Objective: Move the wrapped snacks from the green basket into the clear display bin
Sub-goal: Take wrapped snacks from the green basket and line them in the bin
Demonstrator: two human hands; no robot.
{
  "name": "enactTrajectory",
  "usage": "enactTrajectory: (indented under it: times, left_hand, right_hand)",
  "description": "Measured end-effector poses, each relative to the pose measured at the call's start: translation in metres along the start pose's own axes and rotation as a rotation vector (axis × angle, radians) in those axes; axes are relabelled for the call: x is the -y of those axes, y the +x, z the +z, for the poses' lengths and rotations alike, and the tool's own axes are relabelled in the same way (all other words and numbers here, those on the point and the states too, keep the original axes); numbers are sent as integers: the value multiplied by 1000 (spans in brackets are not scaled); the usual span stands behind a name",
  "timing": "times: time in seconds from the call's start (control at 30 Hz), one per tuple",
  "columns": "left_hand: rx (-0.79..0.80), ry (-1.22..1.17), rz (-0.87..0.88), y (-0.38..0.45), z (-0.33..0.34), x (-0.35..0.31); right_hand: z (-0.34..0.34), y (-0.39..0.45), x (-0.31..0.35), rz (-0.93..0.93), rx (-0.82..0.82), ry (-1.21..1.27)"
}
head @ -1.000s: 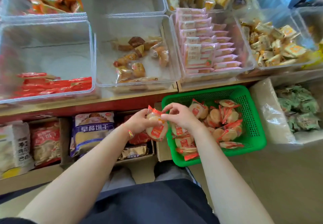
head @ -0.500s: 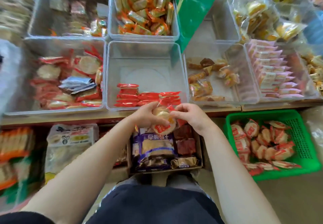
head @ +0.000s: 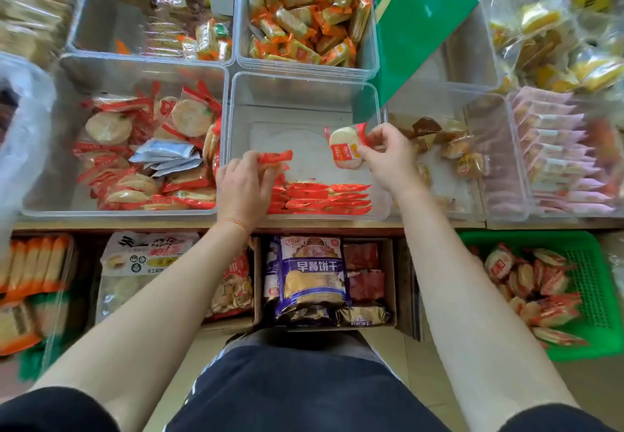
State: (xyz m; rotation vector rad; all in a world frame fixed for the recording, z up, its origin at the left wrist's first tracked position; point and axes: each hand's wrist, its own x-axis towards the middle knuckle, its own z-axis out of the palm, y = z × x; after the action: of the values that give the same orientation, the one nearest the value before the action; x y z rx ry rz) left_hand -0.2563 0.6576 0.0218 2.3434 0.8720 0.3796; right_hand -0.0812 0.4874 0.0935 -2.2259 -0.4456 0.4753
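Both hands over the clear display bin [head: 304, 94], middle of the front shelf row.

Left hand [head: 241, 188]: fingers curled round a red-ended wrapped snack [head: 275, 156], held edge-up just above the near left part of the bin.

Right hand [head: 388, 158]: thumb and fingers pinching a second wrapped snack [head: 346, 148] by its right-hand wrapper end; round pale cracker face toward the camera, red label showing, hanging above the bin's right half.

Row of wrapped snacks [head: 324, 197] already standing on edge along the bin's near wall, red seams up, packed side by side. Far part of the bin floor bare.

Green basket [head: 594, 296] low at right, below shelf level, well apart from the bin; loose pile of same red-and-pale snacks [head: 537, 283] inside, mostly toward its left side.

Neighbouring bin [head: 141, 70] at left with similar round crackers heaped loosely. Green card [head: 418, 16] leaning over the bin's far right corner. Purple biscuit bag [head: 310, 273] in a carton under the shelf, between the forearms.
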Motion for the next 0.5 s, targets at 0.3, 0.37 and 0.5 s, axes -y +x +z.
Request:
enactTrajectory:
  times: [0.3, 0.37, 0.5]
  left_hand:
    - [-37, 174, 12, 2, 11, 10]
    - [-44, 179, 14, 3, 12, 10]
    - [-29, 205, 1, 2, 12, 12]
  right_hand:
    - [94, 20, -16, -157, 262, -585]
    - [102, 20, -21, -99, 385, -609]
    - [101, 21, -19, -20, 472, -581]
